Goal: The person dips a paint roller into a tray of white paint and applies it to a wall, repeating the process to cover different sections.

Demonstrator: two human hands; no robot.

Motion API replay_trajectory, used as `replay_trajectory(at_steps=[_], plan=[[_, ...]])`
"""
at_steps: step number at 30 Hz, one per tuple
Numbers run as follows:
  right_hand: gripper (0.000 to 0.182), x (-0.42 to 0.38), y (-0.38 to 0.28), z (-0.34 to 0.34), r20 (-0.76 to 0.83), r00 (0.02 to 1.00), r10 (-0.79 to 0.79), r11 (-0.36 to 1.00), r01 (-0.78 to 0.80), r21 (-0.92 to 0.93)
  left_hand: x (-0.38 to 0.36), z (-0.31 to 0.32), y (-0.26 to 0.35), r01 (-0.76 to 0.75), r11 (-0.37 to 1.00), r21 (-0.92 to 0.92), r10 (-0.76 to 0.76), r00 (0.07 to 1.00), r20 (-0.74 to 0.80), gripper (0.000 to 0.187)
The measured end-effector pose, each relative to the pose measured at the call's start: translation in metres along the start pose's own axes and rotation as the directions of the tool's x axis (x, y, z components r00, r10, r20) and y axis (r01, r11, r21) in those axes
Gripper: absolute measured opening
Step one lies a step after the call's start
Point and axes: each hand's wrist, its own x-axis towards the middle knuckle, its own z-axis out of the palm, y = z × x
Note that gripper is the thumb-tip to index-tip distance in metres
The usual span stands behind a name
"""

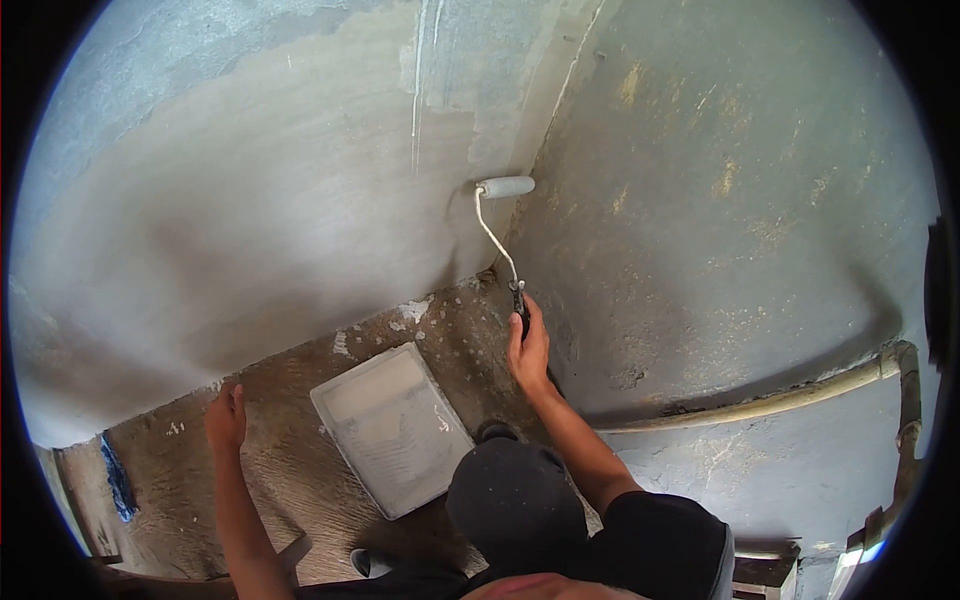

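Note:
My right hand (530, 345) is wrapped round the black handle of a paint roller. The roller's bent wire frame rises to a pale grey sleeve (508, 187), which is at the wall (300, 190) near the corner. My left hand (228, 415) hangs low on the left, in front of the foot of that wall, with nothing visible in it and its fingers partly apart. Between my two arms a paint tray (395, 430) lies on the floor, with pale paint on its surface.
A rough grey wall (720, 230) stands on the right, with a pole (760, 402) along its lower part. Paint spots mark the brown floor (180, 480). A blue cloth (118, 478) lies at the far left. A dark cap (518, 500) shows at the bottom.

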Motion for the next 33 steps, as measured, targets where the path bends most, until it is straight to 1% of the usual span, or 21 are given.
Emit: replay_trajectory(at_steps=[1, 2, 4, 5, 7, 11, 13, 14, 16, 20, 22, 26, 28, 29, 31, 33], plan=[[0.045, -0.003, 0.004, 0.000, 0.036, 0.999, 0.038, 0.999, -0.039, 0.001, -0.001, -0.002, 0.001, 0.013, 1.000, 0.009, -0.013, 1.000, 0.020, 0.044], [0.045, -0.009, 0.008, 0.000, 0.040, 0.998, 0.050, 0.999, -0.050, 0.003, -0.002, -0.005, 0.002, 0.026, 0.999, 0.021, -0.026, 0.999, 0.041, 0.043], [0.045, -0.016, 0.013, 0.002, 0.132, 0.981, 0.143, 0.989, -0.147, 0.020, -0.003, -0.006, 0.005, 0.019, 1.000, 0.016, -0.020, 0.999, 0.035, 0.043], [0.045, -0.019, 0.016, 0.007, 0.139, 0.979, 0.150, 0.988, -0.155, 0.025, -0.003, -0.007, 0.006, 0.013, 1.000, 0.002, -0.013, 1.000, 0.024, 0.042], [0.044, -0.019, 0.020, 0.015, 0.041, 0.997, 0.063, 0.998, -0.062, -0.018, -0.002, -0.007, 0.011, 0.026, 1.000, 0.012, -0.027, 0.999, 0.043, 0.042], [0.042, -0.012, 0.026, 0.021, 0.067, 0.991, 0.119, 0.993, -0.120, 0.008, -0.002, -0.003, 0.013, 0.018, 1.000, 0.000, -0.018, 0.996, 0.083, 0.042], [0.041, -0.015, 0.038, 0.024, 0.054, 0.998, 0.027, 0.997, -0.023, -0.075, 0.000, 0.001, 0.012, 0.014, 1.000, 0.002, -0.014, 0.996, 0.086, 0.042], [0.041, -0.019, 0.042, 0.026, 0.056, 0.998, 0.033, 0.997, -0.029, -0.073, 0.000, 0.002, 0.011, 0.011, 1.000, 0.000, -0.011, 0.996, 0.084, 0.042], [0.041, -0.030, 0.054, 0.028, 0.119, 0.990, 0.075, 0.992, -0.062, -0.109, 0.001, -0.002, 0.016, 0.004, 1.000, -0.002, -0.004, 0.997, 0.082, 0.041], [0.041, -0.045, 0.075, 0.034, 0.149, 0.984, 0.093, 0.990, -0.075, -0.123, 0.000, -0.007, 0.022, -0.002, 0.999, -0.032, 0.004, 0.996, 0.086, 0.041], [0.041, -0.053, 0.081, 0.035, 0.203, 0.968, 0.148, 0.979, -0.114, -0.168, 0.000, -0.007, 0.021, 0.005, 1.000, -0.020, -0.003, 0.996, 0.091, 0.041], [0.042, -0.068, 0.094, 0.039, 0.222, 0.963, 0.151, 0.973, -0.105, -0.206, -0.002, -0.010, 0.021, 0.012, 1.000, -0.018, -0.010, 0.996, 0.092, 0.041], [0.043, -0.071, 0.096, 0.043, 0.208, 0.969, 0.131, 0.955, -0.068, -0.287, 0.001, -0.006, 0.016, 0.011, 1.000, -0.014, -0.010, 0.997, 0.079, 0.041], [0.043, -0.076, 0.097, 0.043, 0.214, 0.967, 0.137, 0.955, -0.072, -0.287, -0.002, -0.005, 0.013, 0.007, 1.000, -0.011, -0.007, 0.997, 0.076, 0.041], [0.044, -0.077, 0.105, 0.044, 0.269, 0.936, 0.225, 0.944, -0.142, -0.296, -0.002, -0.009, 0.016, 0.004, 1.000, -0.016, -0.003, 0.996, 0.090, 0.042], [0.044, -0.079, 0.107, 0.043, 0.265, 0.942, 0.207, 0.940, -0.116, -0.321, -0.001, -0.008, 0.019, -0.002, 1.000, -0.027, 0.004, 0.996, 0.093, 0.042]])
